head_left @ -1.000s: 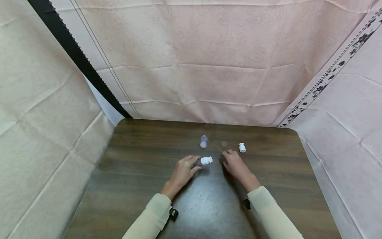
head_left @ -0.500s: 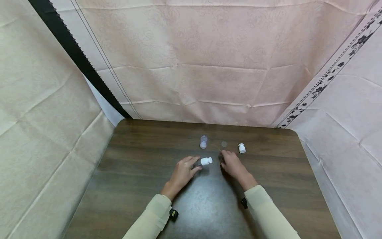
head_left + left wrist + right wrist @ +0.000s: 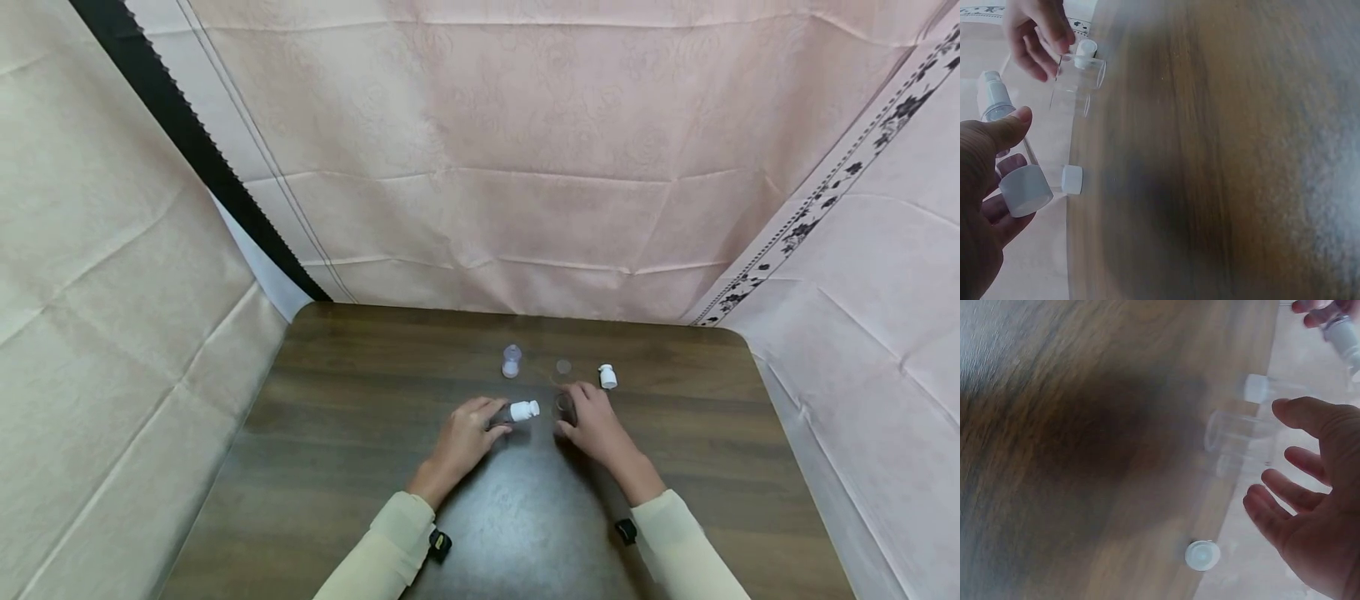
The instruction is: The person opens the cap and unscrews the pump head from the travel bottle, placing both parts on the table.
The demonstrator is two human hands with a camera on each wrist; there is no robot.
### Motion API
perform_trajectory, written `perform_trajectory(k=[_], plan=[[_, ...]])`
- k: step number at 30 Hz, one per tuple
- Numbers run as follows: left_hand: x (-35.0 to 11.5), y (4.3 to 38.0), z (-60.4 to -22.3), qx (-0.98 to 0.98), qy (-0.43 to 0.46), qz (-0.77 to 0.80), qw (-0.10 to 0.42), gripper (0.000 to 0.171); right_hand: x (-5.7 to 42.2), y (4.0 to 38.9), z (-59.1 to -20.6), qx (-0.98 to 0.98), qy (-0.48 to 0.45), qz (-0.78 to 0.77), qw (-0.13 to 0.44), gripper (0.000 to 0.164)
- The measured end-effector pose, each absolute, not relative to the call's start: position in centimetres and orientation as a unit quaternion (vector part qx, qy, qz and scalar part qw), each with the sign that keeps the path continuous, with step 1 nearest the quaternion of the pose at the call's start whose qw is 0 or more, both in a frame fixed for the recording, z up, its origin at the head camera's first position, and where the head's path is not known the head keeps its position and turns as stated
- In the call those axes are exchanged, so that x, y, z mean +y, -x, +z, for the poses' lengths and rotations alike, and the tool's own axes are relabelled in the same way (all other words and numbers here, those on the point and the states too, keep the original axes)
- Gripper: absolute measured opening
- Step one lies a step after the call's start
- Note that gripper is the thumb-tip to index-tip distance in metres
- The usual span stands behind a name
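My left hand holds a clear bottle with a white pump top, tilted with the top toward the right. In the left wrist view its white base shows below the thumb. My right hand is spread beside a clear cup on the table, thumb and fingers apart. In the right wrist view a gap shows between the fingers and the clear cup. Behind the hands stand a clear vial with a white bottom, a small clear round piece and a white pump cap.
The brown wooden table has rounded far corners. Pale cloth hangs behind it, and more cloth lines both sides. The loose pieces stand in a row toward the far edge.
My right hand has loosened its fingers from the clear cup and shifted slightly right, leaving the cup on the table. The left hand keeps its grip on the bottle. The head view has tilted slightly.
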State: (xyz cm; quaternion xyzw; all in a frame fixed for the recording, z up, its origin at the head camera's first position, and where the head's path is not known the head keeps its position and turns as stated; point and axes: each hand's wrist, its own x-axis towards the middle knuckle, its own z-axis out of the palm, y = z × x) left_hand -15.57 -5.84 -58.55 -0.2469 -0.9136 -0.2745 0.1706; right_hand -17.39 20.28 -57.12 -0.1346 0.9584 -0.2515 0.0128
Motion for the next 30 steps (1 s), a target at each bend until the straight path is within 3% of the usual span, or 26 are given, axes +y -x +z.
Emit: perform_trajectory(k=[14,22,30], plan=[[-5.1,15.6,-58.0,-0.907,0.277,-0.236,0.211,0.044,20.6,14.6,-54.9,0.931,0.149,-0.332,-0.005,0.070],[-4.5,15.3,-57.5,-0.901,0.298,-0.213,0.232,0.042,20.5,13.8,-54.2,0.914,0.136,-0.382,-0.027,0.054],[-3.7,15.0,-57.3,-0.901,0.313,-0.181,0.240,0.039,19.3,13.6,-54.2,0.877,0.085,-0.472,0.026,0.040]])
